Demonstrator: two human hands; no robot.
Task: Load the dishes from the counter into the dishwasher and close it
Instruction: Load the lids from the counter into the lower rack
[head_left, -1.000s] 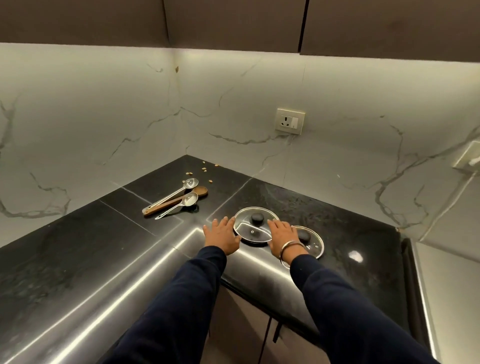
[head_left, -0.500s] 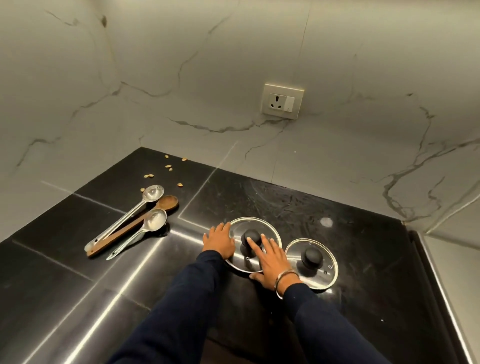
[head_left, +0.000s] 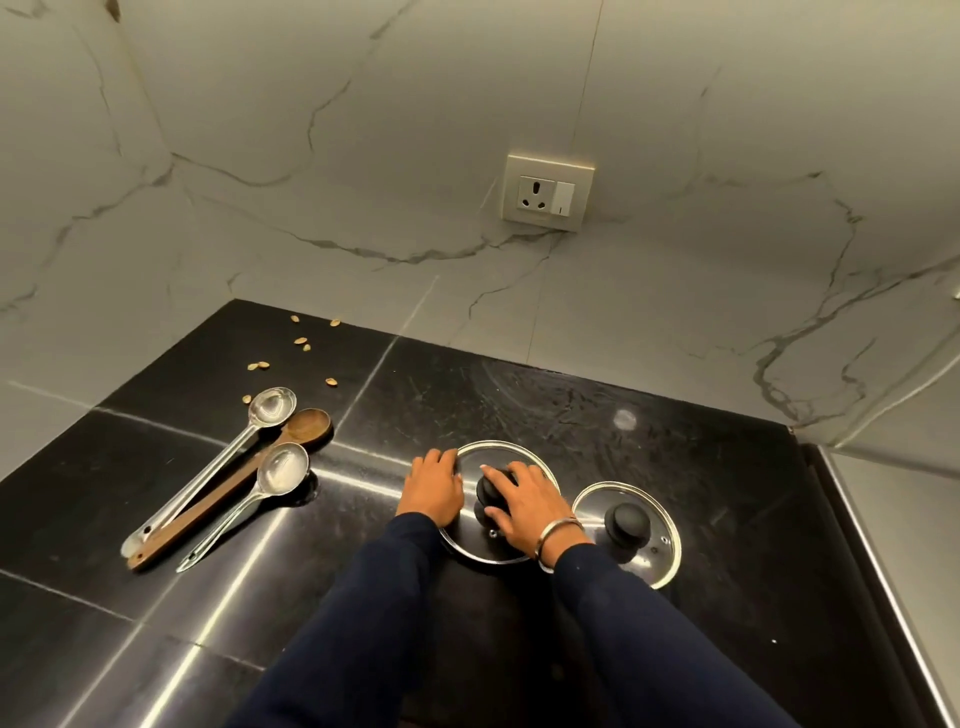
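In the head view, a black polished counter (head_left: 519, 395) is seen filling the lower half of the frame, backed by a white marble-veined wall (head_left: 363, 156) on which a socket with a switch (head_left: 547, 193) is mounted.

Two glass lids with metal rims lie flat on the counter near the middle. The larger lid (head_left: 501, 545) is placed to the left, and the smaller lid (head_left: 657, 540), with its own black knob on top, is set just beside it to the right; whether the two rims touch cannot be told, since the wrist covers that spot.

The black knob (head_left: 488, 493) of the larger lid is grasped by the right hand (head_left: 527, 506), whose fingers are curled over it from the right. A metal bangle (head_left: 558, 535) is worn on that wrist. The left hand (head_left: 434, 486) is laid against the lid's left rim with the fingers bent downwards; whether the rim is actually gripped cannot be told. Both arms are covered by dark blue sleeves (head_left: 649, 649).

Further left, well apart from the lids, three long utensils lie side by side at a slant: a steel ladle (head_left: 218, 467) farthest, a wooden spoon (head_left: 244, 478) in the middle, and a steel spoon (head_left: 260, 493) nearest. Small pale seeds (head_left: 301, 343) are scattered in the far left corner.
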